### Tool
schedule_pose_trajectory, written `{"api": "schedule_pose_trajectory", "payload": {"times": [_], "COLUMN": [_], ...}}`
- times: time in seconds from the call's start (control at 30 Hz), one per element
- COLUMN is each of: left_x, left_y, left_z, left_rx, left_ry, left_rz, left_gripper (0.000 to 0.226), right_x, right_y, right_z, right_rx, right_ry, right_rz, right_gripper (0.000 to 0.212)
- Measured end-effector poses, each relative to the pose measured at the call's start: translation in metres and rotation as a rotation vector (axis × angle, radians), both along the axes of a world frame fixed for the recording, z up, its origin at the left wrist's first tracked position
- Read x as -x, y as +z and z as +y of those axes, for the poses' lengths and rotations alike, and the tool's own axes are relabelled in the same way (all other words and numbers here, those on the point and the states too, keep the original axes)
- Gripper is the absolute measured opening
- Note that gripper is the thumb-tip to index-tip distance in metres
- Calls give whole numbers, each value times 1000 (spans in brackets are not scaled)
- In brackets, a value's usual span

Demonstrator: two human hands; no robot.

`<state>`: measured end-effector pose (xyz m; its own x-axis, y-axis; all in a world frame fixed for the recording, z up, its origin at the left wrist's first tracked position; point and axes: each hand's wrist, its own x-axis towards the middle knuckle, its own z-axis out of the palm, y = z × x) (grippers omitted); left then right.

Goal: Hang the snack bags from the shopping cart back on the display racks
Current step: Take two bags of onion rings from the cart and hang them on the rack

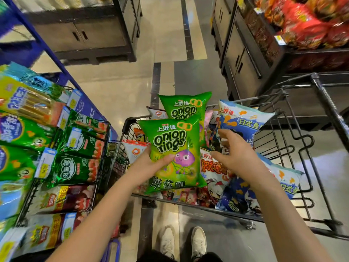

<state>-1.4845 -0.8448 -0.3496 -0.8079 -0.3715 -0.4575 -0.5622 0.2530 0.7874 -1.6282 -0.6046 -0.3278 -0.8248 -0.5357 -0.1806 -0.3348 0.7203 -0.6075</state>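
My left hand (pixel 151 163) grips a green Onion Rings bag (pixel 172 146) by its lower left side and holds it upright above the black wire shopping cart (pixel 294 133). A second green Onion Rings bag (pixel 186 106) stands just behind it in the cart. To the right of the held bag my right hand (pixel 234 150) hovers with fingers spread and nothing in it. Under that hand, blue fish-snack bags (pixel 243 120) and several other snack bags fill the cart. The display rack (pixel 64 148) on the left holds hanging green and red snack packs.
Dark shelving units (pixel 243 59) with red snack bags stand at the right, another dark cabinet (pixel 90 35) at the far left. The tiled aisle floor (pixel 132 87) runs ahead between them. My white shoes (pixel 181 242) show below the cart's near edge.
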Motion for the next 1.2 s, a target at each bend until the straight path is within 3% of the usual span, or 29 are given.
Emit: {"api": "schedule_pose_trajectory", "payload": {"times": [0.13, 0.3, 0.43, 0.6, 0.7, 0.77, 0.9, 1.03, 1.13, 1.2], "left_x": [-1, -3, -6, -14, -22, -26, -29, -34, -37, -42], "left_y": [22, 23, 20, 17, 15, 12, 14, 21, 30, 39], "left_z": [-18, -56, -73, -87, -97, -104, -112, -124, -132, -135], "left_rx": [-34, -100, -163, -240, -276, -273, -221, -215, -220, -210], "left_ry": [87, 190, 274, 362, 370, 391, 428, 439, 421, 405], "left_rz": [78, 135, 161, 190, 195, 198, 203, 227, 245, 260], "left_gripper": [45, 68, 63, 53, 75, 84, 50, 55, 71, 53], "right_x": [21, 55, 76, 92, 93, 92, 86, 77, 70, 69], "right_y": [-5, -37, -57, -79, -82, -80, -74, -62, -42, -33], "right_z": [-29, -76, -102, -115, -119, -120, -123, -125, -124, -122], "right_rx": [27, 100, 156, 173, 133, 122, 192, 315, 401, 445], "right_ry": [-40, -139, -224, -243, -261, -274, -322, -371, -385, -368], "right_rz": [-116, -212, -294, -367, -389, -382, -334, -275, -265, -314], "right_gripper": [79, 88, 83, 92, 99, 92, 78, 63, 65, 69]}}
